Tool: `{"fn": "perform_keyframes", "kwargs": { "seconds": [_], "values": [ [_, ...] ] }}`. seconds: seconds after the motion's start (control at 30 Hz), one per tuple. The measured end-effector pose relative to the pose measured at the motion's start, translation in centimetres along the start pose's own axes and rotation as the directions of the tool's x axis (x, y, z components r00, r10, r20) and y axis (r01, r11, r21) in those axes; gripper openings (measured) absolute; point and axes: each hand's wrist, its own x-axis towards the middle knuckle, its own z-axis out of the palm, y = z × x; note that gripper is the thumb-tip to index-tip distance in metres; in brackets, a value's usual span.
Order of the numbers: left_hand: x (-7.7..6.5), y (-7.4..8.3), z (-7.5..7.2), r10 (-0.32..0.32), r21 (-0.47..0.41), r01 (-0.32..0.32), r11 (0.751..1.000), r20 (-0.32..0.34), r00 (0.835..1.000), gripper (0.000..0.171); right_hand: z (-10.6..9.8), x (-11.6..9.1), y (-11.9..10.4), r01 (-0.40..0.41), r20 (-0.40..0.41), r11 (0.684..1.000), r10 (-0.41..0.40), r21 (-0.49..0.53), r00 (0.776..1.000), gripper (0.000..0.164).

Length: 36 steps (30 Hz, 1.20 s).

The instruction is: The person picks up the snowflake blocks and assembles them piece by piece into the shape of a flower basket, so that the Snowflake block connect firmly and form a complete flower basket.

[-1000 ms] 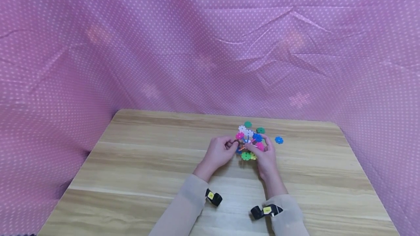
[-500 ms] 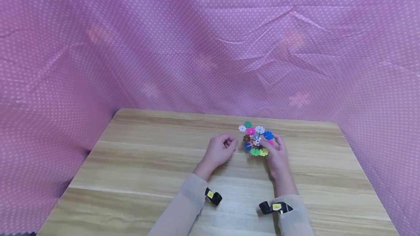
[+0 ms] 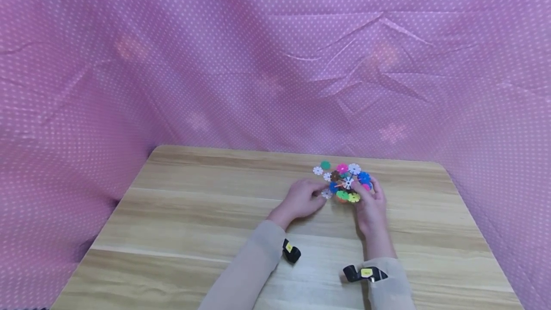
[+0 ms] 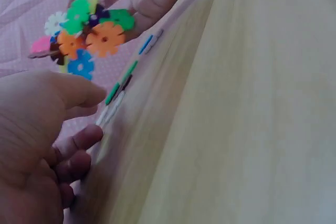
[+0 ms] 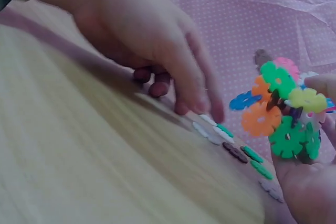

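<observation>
In the head view my right hand (image 3: 371,210) holds up a ball-like cluster of interlocking snowflake discs (image 3: 347,183), thumb on its near side. Its notched plastic discs are pink, blue, white, green, yellow, orange and brown. My left hand (image 3: 303,199) reaches low to the left of the cluster, fingertips right at a loose whitish disc (image 3: 326,194). The left wrist view has the left index finger (image 4: 79,90) stretched out and the other fingers bent, with a gap between them. In the right wrist view the left fingertips (image 5: 189,103) point down by the loose white disc (image 5: 207,132).
Loose discs lie flat on the wooden table (image 3: 193,233) near the hands, among them a green disc (image 3: 325,165), a white disc (image 3: 317,170) and a brown disc (image 5: 234,152). A pink dotted cloth (image 3: 275,61) hangs around the table's back and sides.
The left hand has come away from the cluster, then shifted right toward the loose discs. The right hand has carried the cluster to the right; a brown disc now shows on its left side.
</observation>
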Motion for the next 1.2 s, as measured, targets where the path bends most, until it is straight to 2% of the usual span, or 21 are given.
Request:
{"fn": "perform_keyframes", "kwargs": {
  "seconds": [0.07, 0.13, 0.4, 0.47, 0.63, 0.77, 1.0, 1.1, 1.2],
  "values": [
    [0.1, 0.1, 0.1, 0.010, 0.072, -0.014, 0.997, 0.044, 0.999, 0.046, 0.2, 0.0, 0.1, 0.001, -0.002, 1.000, -0.001, 0.008, 1.000, 0.042],
    [0.1, 0.2, 0.1, -0.002, 0.083, -0.002, 0.997, 0.057, 0.998, 0.043, 0.4, -0.1, 0.2, -0.004, -0.004, 1.000, 0.004, 0.006, 1.000, 0.045],
    [-0.9, 0.1, -0.5, -0.071, -0.032, 0.072, 0.997, 0.030, 0.997, 0.022, 1.1, -0.2, 0.7, -0.026, -0.024, 0.999, 0.026, -0.019, 0.999, 0.053],
    [-1.4, 0.1, -0.9, -0.097, -0.037, 0.099, 0.994, 0.029, 0.995, 0.019, 1.1, -0.2, 0.9, -0.024, -0.021, 0.999, 0.024, -0.023, 0.999, 0.053],
    [-2.6, -0.3, -1.8, -0.159, -0.026, 0.159, 0.987, 0.003, 0.987, 0.023, 1.3, -0.3, 1.3, -0.013, -0.008, 0.999, 0.013, -0.040, 1.000, 0.049],
    [-3.4, -0.7, -2.2, -0.163, 0.010, 0.163, 0.987, -0.017, 0.986, 0.019, 1.8, -0.5, 1.6, -0.019, 0.002, 0.999, 0.019, -0.047, 1.000, 0.048],
    [-4.0, -1.0, -2.4, -0.152, 0.023, 0.152, 0.988, 0.013, 0.988, 0.020, 2.6, -1.0, 2.4, -0.028, 0.055, 0.999, 0.030, -0.032, 0.998, 0.050],
    [-4.0, -1.2, -2.4, -0.143, -0.011, 0.143, 0.990, 0.015, 0.990, 0.019, 2.7, -1.1, 2.6, -0.020, 0.066, 0.999, 0.022, -0.026, 0.998, 0.051],
    [-3.9, -1.4, -2.3, -0.148, -0.119, 0.148, 0.982, 0.007, 0.989, 0.016, 2.8, -1.2, 2.7, -0.012, 0.077, 0.999, 0.015, -0.036, 0.997, 0.051]
  ]
}}
